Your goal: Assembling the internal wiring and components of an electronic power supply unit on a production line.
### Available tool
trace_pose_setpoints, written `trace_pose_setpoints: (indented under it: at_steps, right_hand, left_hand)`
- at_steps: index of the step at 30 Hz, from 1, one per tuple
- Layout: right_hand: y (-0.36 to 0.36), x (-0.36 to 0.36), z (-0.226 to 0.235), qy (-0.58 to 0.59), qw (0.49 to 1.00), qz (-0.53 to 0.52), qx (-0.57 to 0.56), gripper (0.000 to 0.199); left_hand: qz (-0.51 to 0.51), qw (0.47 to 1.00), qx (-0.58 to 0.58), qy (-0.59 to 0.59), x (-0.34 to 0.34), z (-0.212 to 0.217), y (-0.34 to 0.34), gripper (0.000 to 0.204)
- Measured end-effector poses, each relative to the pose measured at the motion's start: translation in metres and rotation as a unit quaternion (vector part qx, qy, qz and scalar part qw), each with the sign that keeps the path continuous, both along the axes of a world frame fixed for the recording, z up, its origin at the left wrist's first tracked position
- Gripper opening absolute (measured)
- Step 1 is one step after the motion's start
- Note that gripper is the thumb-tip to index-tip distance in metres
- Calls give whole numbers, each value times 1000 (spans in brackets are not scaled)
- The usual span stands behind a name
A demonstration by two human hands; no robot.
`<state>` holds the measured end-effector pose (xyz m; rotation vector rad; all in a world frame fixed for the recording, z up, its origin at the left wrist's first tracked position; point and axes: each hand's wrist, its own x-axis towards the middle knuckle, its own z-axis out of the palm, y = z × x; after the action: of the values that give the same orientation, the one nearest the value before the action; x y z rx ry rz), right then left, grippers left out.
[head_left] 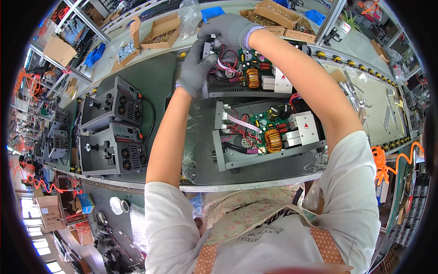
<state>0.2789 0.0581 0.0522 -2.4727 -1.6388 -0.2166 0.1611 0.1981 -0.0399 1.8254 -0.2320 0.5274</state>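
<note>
Two open grey metal chassis lie on the dark bench mat, each with a green circuit board, copper coils and red wiring. Both my hands wear grey gloves and work at the far chassis (255, 77). My left hand (195, 68) grips its left end panel. My right hand (228, 28) is curled over the top left corner, fingers closed on a small part I cannot make out. The near chassis (269, 137) sits untouched just in front of my chest, between my forearms.
Two closed grey units (114, 132) with round sockets stand to the left on the mat. Cardboard boxes of small parts (159, 32) and blue bins (212, 13) line the back. An orange coiled hose (388, 164) hangs at right. More units sit far left.
</note>
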Motion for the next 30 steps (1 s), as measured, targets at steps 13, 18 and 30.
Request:
trace_pose_setpoints:
  at_steps: [13,18,30]
  right_hand:
    - [-138,11,25,-46,953,-213,210,25]
    - [-142,3,-15,-101,967,-224,64,16]
    - [-139,-3,-27,-223,951,-208,48,17]
  left_hand:
    - [53,951,297,64,9,50,3,45]
    - [70,937,332,83,26,60,7,29]
    - [256,842,449,152,39,79,-46,35]
